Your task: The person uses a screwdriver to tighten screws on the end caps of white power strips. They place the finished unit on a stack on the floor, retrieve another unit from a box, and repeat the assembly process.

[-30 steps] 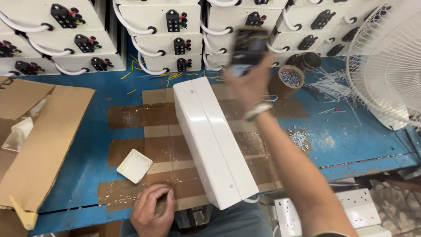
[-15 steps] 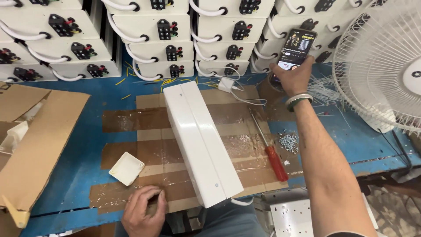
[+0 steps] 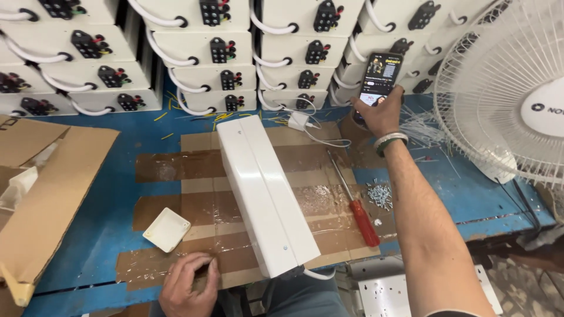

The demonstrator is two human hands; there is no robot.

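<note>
My right hand point(image 3: 379, 114) is stretched out to the far right of the bench, gripping a black phone point(image 3: 379, 77) with a lit screen, held upright against the stacked white units. My left hand point(image 3: 187, 286) rests fist-like at the near edge on taped cardboard point(image 3: 200, 205); nothing shows in it. Between my arms a long white box point(image 3: 265, 194) lies lengthwise on the cardboard. A red-handled screwdriver point(image 3: 356, 205) lies just right of it, beside a small heap of screws point(image 3: 380, 194). A white charger with cable point(image 3: 301, 122) sits beyond the box.
Rows of white units with black connector panels point(image 3: 223, 53) are stacked along the back. A white fan point(image 3: 511, 88) stands at right. A small square white cover point(image 3: 167, 229) lies near my left hand. Brown cardboard pieces point(image 3: 53, 194) cover the left of the blue bench point(image 3: 111, 194).
My right hand has carried the phone rightward and farther back, toward the stacked units. The screwdriver and screws it covered have come into sight. My left hand stays put.
</note>
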